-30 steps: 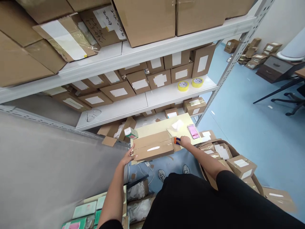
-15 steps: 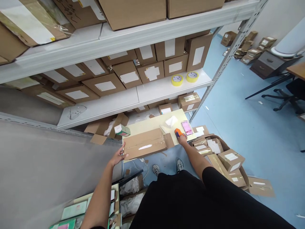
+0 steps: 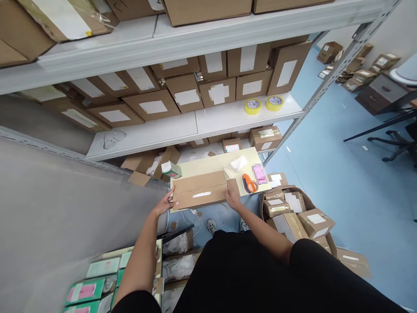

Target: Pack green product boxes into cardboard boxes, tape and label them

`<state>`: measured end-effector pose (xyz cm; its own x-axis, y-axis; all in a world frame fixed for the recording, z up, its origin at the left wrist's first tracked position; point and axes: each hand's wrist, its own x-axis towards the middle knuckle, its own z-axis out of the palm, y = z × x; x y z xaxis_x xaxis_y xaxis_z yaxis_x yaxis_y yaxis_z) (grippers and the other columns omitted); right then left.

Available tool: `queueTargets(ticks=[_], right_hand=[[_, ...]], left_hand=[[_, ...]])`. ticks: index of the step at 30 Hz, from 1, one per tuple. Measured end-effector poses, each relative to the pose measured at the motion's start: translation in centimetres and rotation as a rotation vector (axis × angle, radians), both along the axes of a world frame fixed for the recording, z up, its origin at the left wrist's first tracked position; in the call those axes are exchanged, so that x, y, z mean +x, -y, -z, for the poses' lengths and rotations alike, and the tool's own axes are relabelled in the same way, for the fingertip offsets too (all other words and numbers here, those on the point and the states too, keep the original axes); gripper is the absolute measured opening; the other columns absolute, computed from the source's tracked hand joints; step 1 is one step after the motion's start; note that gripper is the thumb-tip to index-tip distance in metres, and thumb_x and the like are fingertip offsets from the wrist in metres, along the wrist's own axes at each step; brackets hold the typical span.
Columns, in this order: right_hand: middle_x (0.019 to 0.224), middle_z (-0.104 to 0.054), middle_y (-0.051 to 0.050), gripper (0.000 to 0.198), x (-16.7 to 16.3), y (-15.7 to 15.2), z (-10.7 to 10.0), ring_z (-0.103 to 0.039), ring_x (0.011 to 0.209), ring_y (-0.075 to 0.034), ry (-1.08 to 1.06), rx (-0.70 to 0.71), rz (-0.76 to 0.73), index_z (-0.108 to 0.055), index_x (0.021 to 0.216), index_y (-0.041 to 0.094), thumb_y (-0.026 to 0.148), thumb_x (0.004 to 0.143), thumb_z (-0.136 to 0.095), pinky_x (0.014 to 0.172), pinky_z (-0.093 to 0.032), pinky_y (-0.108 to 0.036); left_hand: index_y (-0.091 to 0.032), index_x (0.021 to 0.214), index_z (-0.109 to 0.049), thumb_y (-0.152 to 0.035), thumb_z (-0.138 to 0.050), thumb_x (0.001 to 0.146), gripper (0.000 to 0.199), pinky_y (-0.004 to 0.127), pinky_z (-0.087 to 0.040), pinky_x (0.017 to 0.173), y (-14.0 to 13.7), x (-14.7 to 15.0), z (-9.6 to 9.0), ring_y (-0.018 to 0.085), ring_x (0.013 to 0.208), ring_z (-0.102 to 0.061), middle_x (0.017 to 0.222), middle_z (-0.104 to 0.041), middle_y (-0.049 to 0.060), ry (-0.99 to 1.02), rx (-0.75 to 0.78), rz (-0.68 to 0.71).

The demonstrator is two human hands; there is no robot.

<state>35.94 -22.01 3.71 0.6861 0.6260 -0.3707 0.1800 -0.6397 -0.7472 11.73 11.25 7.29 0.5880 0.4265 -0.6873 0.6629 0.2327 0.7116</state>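
Note:
A long, flat cardboard box (image 3: 198, 182) lies on the pale yellow tabletop (image 3: 208, 164). It bears a white strip and clear tape, and its end flap (image 3: 233, 186) sticks out at the right. My left hand (image 3: 165, 203) grips the box's left end, with fingers and thumb around the edge. At the right end, my right hand (image 3: 233, 198) has its fingers closed at the corner by the flap; its fingertips are partly hidden. Just right of it lies an orange tape dispenser (image 3: 249, 183), out of my hands.
Crumpled white paper (image 3: 239, 163), a pink blurred item (image 3: 259, 173) and a green-white carton (image 3: 171, 169) share the tabletop. A grey shelf (image 3: 208, 124) of boxes rises behind, with yellow tape rolls (image 3: 253, 106). A large carton of parcels (image 3: 314, 219) stands right.
My right hand has let go of the orange tape dispenser, leaving it on the tabletop, and moved left onto the box's right end. My left hand stays on the left end.

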Motion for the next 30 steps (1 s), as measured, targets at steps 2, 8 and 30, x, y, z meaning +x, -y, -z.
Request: queueTargets(ticks=[2,8,30], right_hand=[[0.153,-0.058,-0.012,0.065,-1.1,-0.4,-0.1,-0.054,0.141,-0.026,0.01,0.003,0.004,-0.04,0.159,0.016,0.053,0.107,-0.031,0.112,-0.045,-0.033],[0.114,-0.078,-0.017,0.064,1.8,-2.0,-1.5,-0.07,0.116,-0.031,0.079,-0.216,-0.053,-0.07,0.124,0.015,0.06,0.108,-0.026,0.094,-0.051,-0.034],[0.142,-0.065,-0.02,0.06,-1.6,-6.5,-1.7,-0.062,0.132,-0.029,0.142,-0.325,0.274,-0.043,0.154,0.01,0.048,0.107,-0.038,0.103,-0.046,-0.032]], left_hand=[[-0.039,0.167,-0.015,-0.035,-0.102,0.054,0.142,0.044,-0.057,0.102,-0.1,-0.1,0.4,0.025,0.112,-0.073,0.127,-0.075,0.008,0.038,-0.02,0.004],[-0.034,0.166,-0.022,-0.031,-0.103,0.051,0.141,0.045,-0.054,0.105,-0.2,-0.4,1.7,0.024,0.111,-0.074,0.119,-0.078,0.008,0.114,-0.02,0.0],[-0.021,0.166,-0.024,-0.056,-0.059,0.095,0.087,0.036,-0.045,0.107,2.6,1.0,4.0,0.031,0.134,-0.06,0.147,-0.063,0.014,0.007,0.475,0.019]])
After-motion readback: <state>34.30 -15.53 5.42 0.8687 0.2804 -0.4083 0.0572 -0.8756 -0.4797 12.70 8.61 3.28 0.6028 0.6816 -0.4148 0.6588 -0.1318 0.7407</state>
